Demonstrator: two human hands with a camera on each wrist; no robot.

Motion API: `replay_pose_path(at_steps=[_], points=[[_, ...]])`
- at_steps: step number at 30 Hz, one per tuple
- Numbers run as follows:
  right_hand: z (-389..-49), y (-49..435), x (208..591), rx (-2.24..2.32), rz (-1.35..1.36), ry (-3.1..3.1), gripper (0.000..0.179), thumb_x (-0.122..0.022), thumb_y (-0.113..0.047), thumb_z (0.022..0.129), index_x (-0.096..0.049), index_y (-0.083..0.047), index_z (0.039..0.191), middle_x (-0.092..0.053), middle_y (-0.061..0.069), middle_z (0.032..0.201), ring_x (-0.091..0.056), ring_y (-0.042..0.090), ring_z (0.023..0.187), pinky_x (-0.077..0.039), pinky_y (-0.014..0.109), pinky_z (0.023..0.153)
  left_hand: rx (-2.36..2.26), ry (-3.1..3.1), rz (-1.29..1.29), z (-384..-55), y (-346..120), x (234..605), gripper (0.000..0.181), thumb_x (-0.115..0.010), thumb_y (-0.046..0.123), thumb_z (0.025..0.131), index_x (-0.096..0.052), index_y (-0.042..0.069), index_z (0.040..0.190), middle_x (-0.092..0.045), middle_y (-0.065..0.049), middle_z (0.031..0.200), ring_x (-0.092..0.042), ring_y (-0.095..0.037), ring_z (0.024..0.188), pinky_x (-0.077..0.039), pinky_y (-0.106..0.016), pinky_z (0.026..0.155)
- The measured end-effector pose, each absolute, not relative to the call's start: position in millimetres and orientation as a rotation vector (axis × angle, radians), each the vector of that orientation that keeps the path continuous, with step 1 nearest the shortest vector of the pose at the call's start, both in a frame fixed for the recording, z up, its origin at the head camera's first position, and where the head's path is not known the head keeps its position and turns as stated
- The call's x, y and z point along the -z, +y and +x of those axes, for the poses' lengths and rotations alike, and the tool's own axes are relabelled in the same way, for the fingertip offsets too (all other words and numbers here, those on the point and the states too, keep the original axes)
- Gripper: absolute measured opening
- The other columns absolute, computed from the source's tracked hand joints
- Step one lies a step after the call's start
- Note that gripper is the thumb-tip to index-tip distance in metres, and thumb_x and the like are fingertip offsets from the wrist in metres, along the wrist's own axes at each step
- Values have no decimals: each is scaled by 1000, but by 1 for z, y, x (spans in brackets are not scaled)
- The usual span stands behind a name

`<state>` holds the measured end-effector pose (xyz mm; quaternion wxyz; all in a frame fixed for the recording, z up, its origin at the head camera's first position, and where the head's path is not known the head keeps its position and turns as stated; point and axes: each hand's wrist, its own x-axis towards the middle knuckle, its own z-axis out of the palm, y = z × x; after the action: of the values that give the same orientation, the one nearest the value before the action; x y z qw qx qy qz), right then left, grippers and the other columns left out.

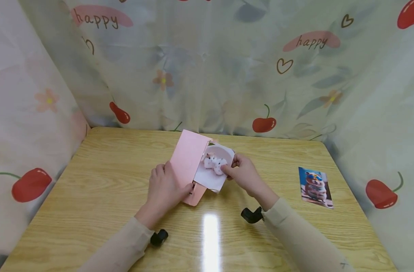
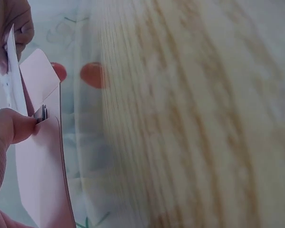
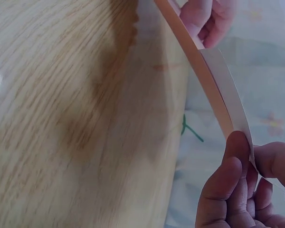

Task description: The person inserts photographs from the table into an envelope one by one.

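Observation:
My left hand [image 1: 164,189] holds a pink paper envelope [image 1: 190,153] by its left and lower edge, with the thumb pressing near a small dark slit. Between thumb and fingers, my right hand [image 1: 244,172] pinches the right edge of a photo [image 1: 210,179] of two white hamsters. That photo overlaps the envelope's right side; its left edge meets the pink panel, and I cannot tell how far it sits inside. In the left wrist view, the left thumb [image 2: 16,126] presses on the pink paper. The right wrist view shows the right fingers [image 3: 235,180] gripping the white edge.
A second photo [image 1: 316,187], of a hamster in sunglasses, lies flat at the table's right. The wooden table [image 1: 101,181] ends at a patterned curtain [image 1: 207,75] that also hangs on both sides. Black wrist mounts [image 1: 251,215] stick out by the sleeves.

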<state>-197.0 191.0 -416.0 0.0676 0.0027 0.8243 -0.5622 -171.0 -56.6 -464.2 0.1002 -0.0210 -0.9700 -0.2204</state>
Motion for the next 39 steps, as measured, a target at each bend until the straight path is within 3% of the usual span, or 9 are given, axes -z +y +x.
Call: replay_pose_path(at_steps=[17, 33, 39], points=[[-193, 178, 423, 1634, -44, 2430, 27, -74, -12, 84, -54, 1, 98, -60, 13, 83, -63, 23, 72, -53, 49, 73, 667, -2880, -69, -170, -57, 463, 93, -70, 60, 68, -43, -10, 123, -46, -28, 113, -43, -40, 102, -38, -48, 87], [-193, 172, 413, 1910, -43, 2220, 27, -63, -9, 93, -53, 4, 115, -64, 19, 101, -67, 28, 83, -51, 49, 82, 642, -2878, -52, -171, -58, 465, 94, -70, 60, 67, -43, -11, 123, -47, -29, 113, -45, -40, 101, -39, -49, 85], [-202, 170, 428, 1896, 33, 2284, 23, -63, -3, 91, -53, 5, 110, -65, 20, 94, -67, 29, 77, -53, 48, 78, 695, -2863, -74, -169, -56, 465, 92, -70, 60, 68, -44, -10, 121, -46, -28, 112, -44, -39, 101, -40, -49, 85]])
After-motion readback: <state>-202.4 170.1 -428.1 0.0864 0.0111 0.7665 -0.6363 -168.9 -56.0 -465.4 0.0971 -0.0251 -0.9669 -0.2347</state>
